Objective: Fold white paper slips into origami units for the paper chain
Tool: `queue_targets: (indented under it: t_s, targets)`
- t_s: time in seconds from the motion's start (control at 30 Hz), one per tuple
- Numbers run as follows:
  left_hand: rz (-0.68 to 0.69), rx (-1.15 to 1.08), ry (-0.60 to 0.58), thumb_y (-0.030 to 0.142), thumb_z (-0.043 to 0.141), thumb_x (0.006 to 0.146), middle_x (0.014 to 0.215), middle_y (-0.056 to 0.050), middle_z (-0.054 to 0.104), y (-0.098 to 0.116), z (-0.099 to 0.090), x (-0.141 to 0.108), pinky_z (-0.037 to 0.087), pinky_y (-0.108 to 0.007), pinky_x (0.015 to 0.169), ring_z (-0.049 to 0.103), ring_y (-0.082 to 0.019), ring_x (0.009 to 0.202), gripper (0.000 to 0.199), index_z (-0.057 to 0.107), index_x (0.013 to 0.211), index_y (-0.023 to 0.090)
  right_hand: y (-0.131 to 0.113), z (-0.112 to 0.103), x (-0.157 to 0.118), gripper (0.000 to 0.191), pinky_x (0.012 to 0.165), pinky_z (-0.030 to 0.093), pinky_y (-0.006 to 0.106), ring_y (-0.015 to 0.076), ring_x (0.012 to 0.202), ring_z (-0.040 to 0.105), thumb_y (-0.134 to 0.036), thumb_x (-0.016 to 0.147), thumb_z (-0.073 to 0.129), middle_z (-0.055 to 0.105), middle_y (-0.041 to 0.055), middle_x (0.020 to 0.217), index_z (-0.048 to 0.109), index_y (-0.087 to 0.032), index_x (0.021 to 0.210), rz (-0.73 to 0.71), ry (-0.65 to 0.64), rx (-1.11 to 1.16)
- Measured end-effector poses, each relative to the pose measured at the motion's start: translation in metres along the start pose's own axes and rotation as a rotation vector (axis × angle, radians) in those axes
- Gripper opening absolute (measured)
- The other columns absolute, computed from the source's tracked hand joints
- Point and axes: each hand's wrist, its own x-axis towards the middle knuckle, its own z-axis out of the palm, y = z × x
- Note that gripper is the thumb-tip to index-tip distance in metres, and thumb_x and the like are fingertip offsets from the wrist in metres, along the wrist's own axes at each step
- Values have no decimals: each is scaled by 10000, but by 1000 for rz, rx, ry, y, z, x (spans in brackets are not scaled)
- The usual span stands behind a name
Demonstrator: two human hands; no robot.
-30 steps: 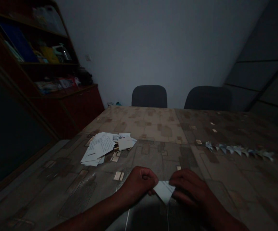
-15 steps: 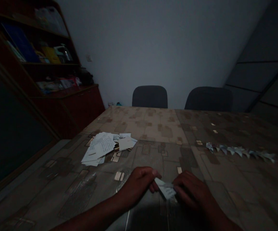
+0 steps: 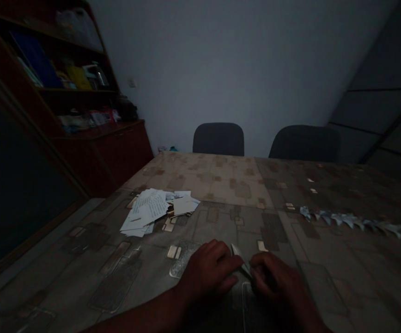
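Note:
A small folded piece of paper [image 3: 239,257] is held between my two hands, just above the near part of the table. My left hand [image 3: 211,268] closes on its left side, with thumb and fingers over much of it. At its right end, my right hand [image 3: 274,276] pinches the paper with curled fingers. Only a thin, pale strip and its pointed upper tip show; the rest is hidden by my fingers.
A loose pile of printed paper pieces [image 3: 148,210] lies to the left on the patterned tablecloth [image 3: 221,180]. A row of folded paper pieces [image 3: 351,220] stretches across the right side. Two chairs [image 3: 218,138] stand behind the table, and a cabinet [image 3: 117,148] is at the left.
The folded paper has turned so that a narrow edge shows instead of its broad face. My left fingers have moved right, over the paper. The view has shifted slightly.

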Motion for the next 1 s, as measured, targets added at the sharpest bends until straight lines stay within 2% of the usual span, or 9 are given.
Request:
queue_targets:
  t_s: [0.07, 0.13, 0.23, 0.37, 0.57, 0.67, 0.8, 0.9, 1.0]
  targets:
    - [48, 88, 12, 191, 604, 817, 793, -32, 574, -1, 3, 0, 333, -270, 600, 488, -177, 709, 176, 639, 989, 194, 2, 3, -2, 110, 480, 408, 224, 127, 494, 536, -145, 781, 464, 559, -26, 600, 534, -227, 761, 11, -3, 7]
    - [72, 162, 24, 194, 592, 835, 762, -27, 563, -1, 7, -1, 294, -273, 584, 461, -170, 690, 63, 642, 874, 191, 3, 5, -3, 102, 479, 406, 222, 124, 491, 526, -145, 780, 468, 544, -33, 600, 526, -229, 770, 27, -19, 7]
    - [120, 247, 57, 153, 576, 855, 697, -9, 553, -3, 11, -3, 248, -289, 577, 425, -159, 665, 160, 592, 698, 182, 2, 2, -1, 127, 494, 422, 227, 134, 526, 548, -123, 787, 445, 554, -23, 618, 513, -224, 751, 20, -37, 9]
    - [177, 242, 10, 169, 585, 885, 714, -1, 594, -8, 14, -8, 270, -297, 610, 452, -152, 685, 179, 580, 706, 179, 3, -6, 2, 213, 591, 478, 267, 165, 653, 608, -69, 790, 424, 640, 19, 724, 584, -209, 799, -102, -111, 27]
    - [178, 136, -39, 139, 479, 935, 697, -12, 624, -17, 18, -12, 335, -298, 660, 513, -146, 680, 217, 596, 756, 172, 13, -15, 8, 413, 685, 452, 337, 204, 784, 568, 38, 736, 435, 657, 49, 844, 640, -207, 998, -243, -237, -19]
    - [213, 96, -58, 136, 449, 943, 694, -12, 631, -19, 17, -10, 353, -301, 681, 515, -148, 676, 236, 594, 759, 167, 16, -17, 12, 356, 689, 417, 354, 225, 815, 534, 4, 774, 501, 630, 76, 899, 669, -222, 993, -248, -276, -111]
    - [206, 109, -70, 111, 469, 916, 702, -14, 628, -18, 13, -9, 356, -308, 703, 520, -151, 704, 205, 602, 773, 171, 19, -17, 12, 233, 696, 371, 346, 224, 826, 516, -40, 757, 603, 620, 74, 952, 695, -234, 846, -279, -245, -197]
    - [174, 151, -58, 142, 556, 856, 691, -7, 602, -14, 10, -10, 338, -308, 669, 492, -158, 694, 146, 580, 715, 174, 20, -19, 8, 184, 683, 340, 329, 208, 803, 515, -53, 769, 616, 626, 53, 909, 678, -226, 780, -320, -232, -200]
    - [111, 180, -115, 220, 660, 783, 722, -4, 583, -8, 8, -11, 317, -311, 648, 470, -167, 703, 160, 552, 676, 173, 18, -25, 6, 132, 670, 326, 321, 199, 779, 520, -98, 804, 642, 621, 32, 848, 668, -225, 781, -291, -310, -168]
